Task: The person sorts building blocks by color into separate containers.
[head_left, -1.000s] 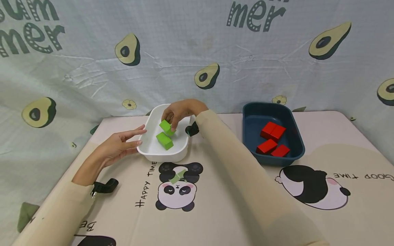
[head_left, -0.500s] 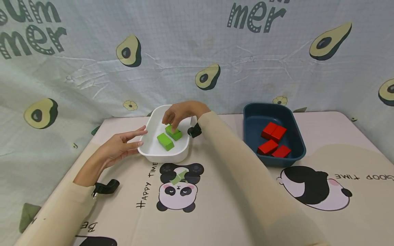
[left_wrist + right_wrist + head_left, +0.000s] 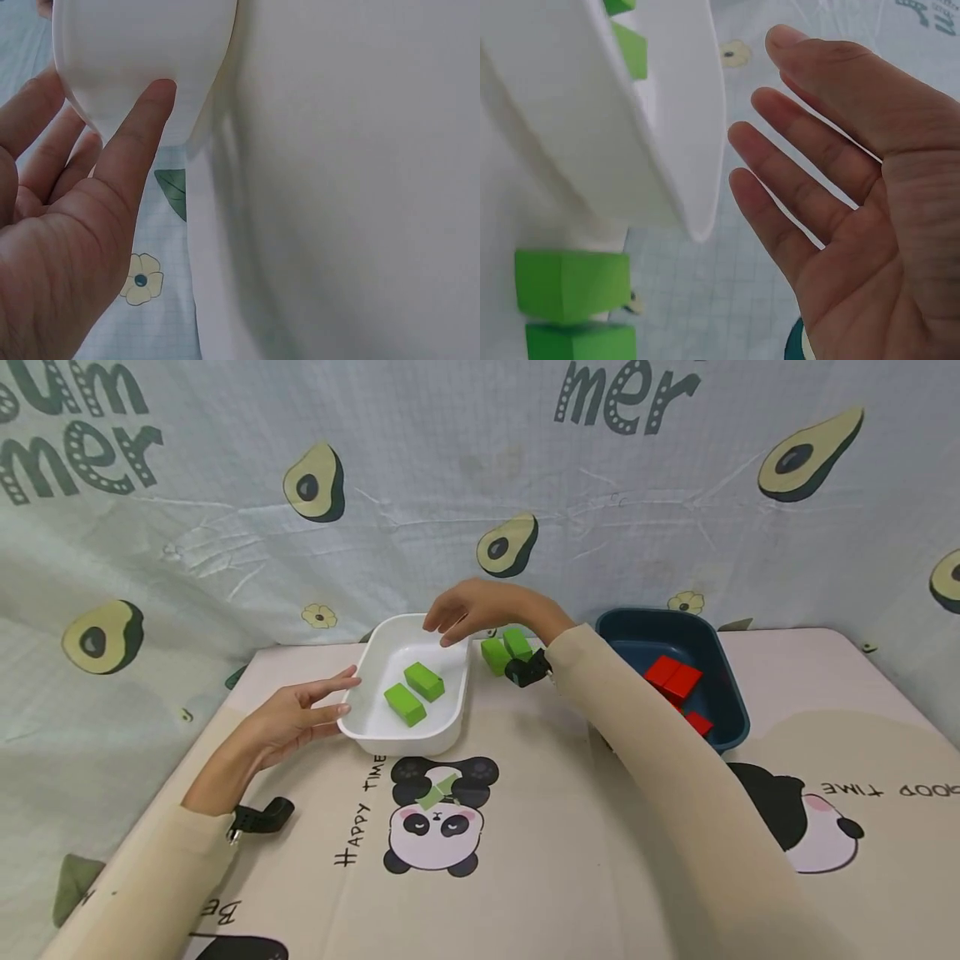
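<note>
A white bin (image 3: 405, 746) holds two green blocks (image 3: 405, 704), lying side by side on its floor. My left hand (image 3: 281, 722) touches the bin's left side, its fingers and thumb fairly straight against the outer wall; in the left wrist view the thumb (image 3: 142, 135) lies on that wall. Above the bin's back right corner is my right hand (image 3: 476, 608), holding nothing, and the right wrist view shows its fingers (image 3: 802, 187) spread beside the rim. Two more green blocks (image 3: 495, 656) stand on the table right of the bin, partly hidden by the wrist camera.
A dark blue bin (image 3: 731, 710) with several red blocks (image 3: 675, 677) stands on the right, partly covered by my right sleeve (image 3: 660, 760). A printed cloth (image 3: 420, 485) hangs directly behind the table (image 3: 525, 860).
My right hand has let go of a green block inside the white bin, then risen and moved right. The two green blocks beside the bin have come into view. My left hand stays put.
</note>
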A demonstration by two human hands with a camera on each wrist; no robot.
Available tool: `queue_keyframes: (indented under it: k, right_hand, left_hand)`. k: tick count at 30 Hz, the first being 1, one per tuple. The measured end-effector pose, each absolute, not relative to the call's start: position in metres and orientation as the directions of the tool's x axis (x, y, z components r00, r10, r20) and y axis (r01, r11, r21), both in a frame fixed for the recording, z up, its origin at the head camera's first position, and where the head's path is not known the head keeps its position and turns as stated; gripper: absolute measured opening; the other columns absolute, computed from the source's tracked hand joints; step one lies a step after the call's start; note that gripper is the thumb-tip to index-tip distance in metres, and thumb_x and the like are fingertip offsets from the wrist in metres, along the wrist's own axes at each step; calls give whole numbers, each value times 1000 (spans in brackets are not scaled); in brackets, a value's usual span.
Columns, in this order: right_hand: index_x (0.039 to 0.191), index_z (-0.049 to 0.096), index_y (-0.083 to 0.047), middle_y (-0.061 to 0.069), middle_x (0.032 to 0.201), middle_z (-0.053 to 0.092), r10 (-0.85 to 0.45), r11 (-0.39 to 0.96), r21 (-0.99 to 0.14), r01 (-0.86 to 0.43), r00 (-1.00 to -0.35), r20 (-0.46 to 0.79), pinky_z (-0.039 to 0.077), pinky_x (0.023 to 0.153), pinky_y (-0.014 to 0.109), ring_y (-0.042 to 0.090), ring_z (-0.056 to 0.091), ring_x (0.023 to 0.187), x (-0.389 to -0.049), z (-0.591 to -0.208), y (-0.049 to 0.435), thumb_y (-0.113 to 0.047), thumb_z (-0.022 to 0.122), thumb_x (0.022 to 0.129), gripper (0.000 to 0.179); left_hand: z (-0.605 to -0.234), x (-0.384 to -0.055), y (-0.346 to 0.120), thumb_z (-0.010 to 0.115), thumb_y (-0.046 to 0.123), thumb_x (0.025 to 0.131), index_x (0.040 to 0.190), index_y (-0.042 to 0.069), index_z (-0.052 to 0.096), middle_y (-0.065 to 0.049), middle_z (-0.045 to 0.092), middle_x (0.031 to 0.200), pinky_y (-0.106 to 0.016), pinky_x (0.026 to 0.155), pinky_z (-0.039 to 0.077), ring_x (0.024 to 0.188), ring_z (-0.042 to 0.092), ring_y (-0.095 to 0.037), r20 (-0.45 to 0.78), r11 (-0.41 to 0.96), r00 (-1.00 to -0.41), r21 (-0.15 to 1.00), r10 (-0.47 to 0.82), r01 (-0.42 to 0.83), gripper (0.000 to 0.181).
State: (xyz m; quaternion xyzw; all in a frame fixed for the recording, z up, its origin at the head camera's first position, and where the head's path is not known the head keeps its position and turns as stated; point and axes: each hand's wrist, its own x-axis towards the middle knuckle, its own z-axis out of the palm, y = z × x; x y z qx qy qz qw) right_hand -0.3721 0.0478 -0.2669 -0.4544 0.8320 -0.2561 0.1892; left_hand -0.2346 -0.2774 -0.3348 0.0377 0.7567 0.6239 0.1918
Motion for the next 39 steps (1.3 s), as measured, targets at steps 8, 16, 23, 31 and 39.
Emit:
queue_keyframes:
  k: [8,16,23,31,39]
  right_hand:
    - [133,65,-3,12,134,66,-832,479,-590,-650,-551,-67,50,106,35,23,62,124,-376,-281,79,-19,74,95,42]
    - [136,63,-3,14,137,64,-788,572,-538,-619,-597,-151,48,110,40,28,59,129,-389,-298,108,-16,75,93,46]
    - [143,57,-4,13,148,55,-735,641,-536,-549,-641,-222,41,116,46,33,48,139,-401,-309,125,-18,76,92,56]
    - [147,49,3,19,152,49,-734,632,-608,-481,-623,-270,44,113,42,36,48,139,-402,-305,134,-19,79,89,69]
    - [152,45,-1,19,156,43,-672,692,-608,-389,-655,-346,37,119,47,37,43,142,-405,-314,131,-14,78,89,72]
  left_hand:
    - [-337,-230,-284,66,6,99,157,2,34,2,9,171,-30,99,54,153,23,-36,-244,260,-930,950,276,-172,66]
    - [-338,-228,-285,66,5,99,156,0,34,-1,9,171,-30,99,54,152,25,-36,-235,260,-928,952,290,-160,66]
    - [-340,-227,-284,63,3,100,156,-1,34,-3,9,171,-29,98,55,151,25,-36,-225,269,-925,952,305,-143,64]
    - [-337,-226,-282,63,4,100,156,-4,32,-4,8,171,-32,99,55,152,23,-38,-203,245,-916,962,347,-120,65]
    - [-337,-231,-281,65,1,98,156,-4,30,-5,6,171,-34,101,53,139,46,-13,-199,214,-906,969,373,-124,68]
